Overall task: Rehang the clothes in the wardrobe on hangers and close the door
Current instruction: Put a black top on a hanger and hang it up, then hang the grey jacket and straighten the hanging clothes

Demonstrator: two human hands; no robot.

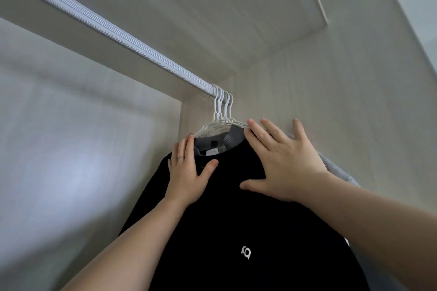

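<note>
A black shirt (pixel 227 215) with a small white logo hangs from white wire hangers (pixel 223 111) bunched at the right end of the silver wardrobe rail (pixel 113 33). A grey collar (pixel 233 136) shows inside its neckline. My left hand (pixel 186 172) lies flat on the shirt's left shoulder, fingers straight, thumb spread. My right hand (pixel 283 160) lies flat on the right shoulder with fingers splayed, fingertips near the hanger wire. Neither hand grips anything.
The wardrobe's pale side wall (pixel 331 90) stands close behind the hangers at right. The back panel (pixel 71 149) fills the left. A light grey garment (pixel 335 168) shows behind my right wrist. The top board (pixel 212 7) is overhead.
</note>
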